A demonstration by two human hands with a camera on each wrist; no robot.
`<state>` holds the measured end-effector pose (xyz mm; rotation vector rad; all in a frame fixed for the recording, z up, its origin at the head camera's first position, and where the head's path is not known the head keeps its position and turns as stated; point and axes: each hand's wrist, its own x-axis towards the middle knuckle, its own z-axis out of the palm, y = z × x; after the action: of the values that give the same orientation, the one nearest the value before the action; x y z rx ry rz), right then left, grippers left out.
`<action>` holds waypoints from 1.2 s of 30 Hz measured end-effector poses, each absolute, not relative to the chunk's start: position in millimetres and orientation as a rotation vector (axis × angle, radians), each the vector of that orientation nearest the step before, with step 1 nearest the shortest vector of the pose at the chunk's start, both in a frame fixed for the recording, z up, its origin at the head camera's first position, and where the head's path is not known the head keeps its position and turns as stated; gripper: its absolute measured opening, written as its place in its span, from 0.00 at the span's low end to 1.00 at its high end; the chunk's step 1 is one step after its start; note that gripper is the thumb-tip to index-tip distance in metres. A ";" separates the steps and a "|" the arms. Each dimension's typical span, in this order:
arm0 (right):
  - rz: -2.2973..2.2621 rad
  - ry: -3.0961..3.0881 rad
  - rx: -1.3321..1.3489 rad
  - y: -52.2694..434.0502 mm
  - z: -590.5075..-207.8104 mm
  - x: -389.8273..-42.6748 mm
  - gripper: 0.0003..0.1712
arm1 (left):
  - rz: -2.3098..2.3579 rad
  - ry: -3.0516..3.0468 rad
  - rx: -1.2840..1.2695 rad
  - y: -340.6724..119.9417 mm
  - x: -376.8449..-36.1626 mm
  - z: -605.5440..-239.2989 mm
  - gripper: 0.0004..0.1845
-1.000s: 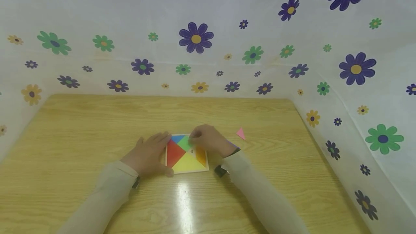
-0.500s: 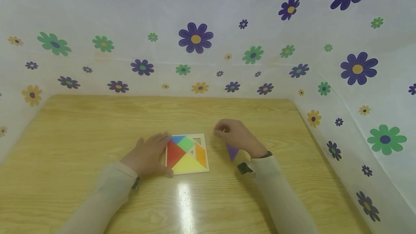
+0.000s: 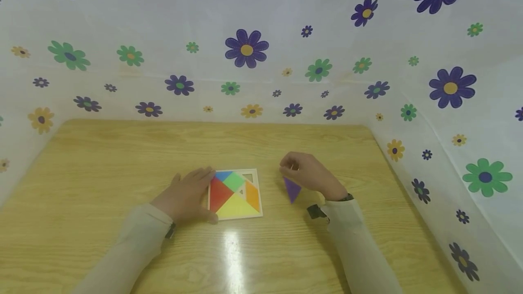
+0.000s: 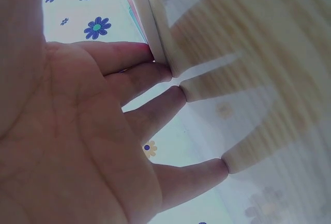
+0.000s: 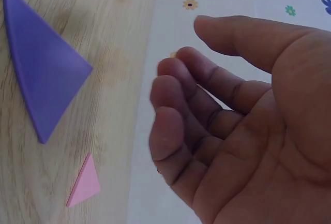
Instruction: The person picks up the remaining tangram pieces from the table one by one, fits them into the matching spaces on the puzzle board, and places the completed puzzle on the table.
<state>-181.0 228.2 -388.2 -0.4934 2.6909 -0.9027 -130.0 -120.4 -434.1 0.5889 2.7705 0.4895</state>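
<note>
A tangram board with a pale rim [image 3: 255,177] lies flat on the table. In it sit blue [image 3: 222,174], green [image 3: 234,180], red [image 3: 219,193], yellow [image 3: 238,207] and orange [image 3: 252,195] pieces, with bare spots at its upper right and beside the orange one. My left hand [image 3: 184,196] rests along the board's left side, its fingertips on the tabletop in the left wrist view. To the right, my right hand [image 3: 312,173] hovers with loosely bent fingers and nothing in them. Below it lies a purple triangle [image 3: 292,190], and a pink triangle [image 5: 87,182] shows in the right wrist view.
The wood-grain table [image 3: 122,149] extends around the board. A white flowered cloth [image 3: 196,22] stands behind it and along both sides. Light glares off the tabletop in front of the board.
My right hand has left the board's upper right and moved right, over the purple triangle. It now hides the pink triangle in the head view. My left hand stays put.
</note>
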 end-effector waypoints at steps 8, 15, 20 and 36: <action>-0.775 2.679 -0.494 229.3 -390.7 -181.2 0.12 | 0.502 2.768 0.600 -120.5 -129.7 -433.5 0.64; -0.680 2.735 -0.453 232.1 -394.2 -184.1 0.15 | 0.490 2.778 0.602 -122.8 -129.5 -435.5 0.65; -0.657 2.772 -0.422 236.6 -399.7 -186.9 0.23 | 0.494 2.770 0.607 -123.0 -130.3 -434.8 0.65; -0.357 2.860 -0.247 256.9 -407.0 -195.4 0.22 | 0.491 2.771 0.598 -120.8 -128.9 -431.3 0.63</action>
<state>-195.4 256.9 -407.0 -0.2473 2.8605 -0.3571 -128.9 -120.8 -431.3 0.5980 2.7707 0.4913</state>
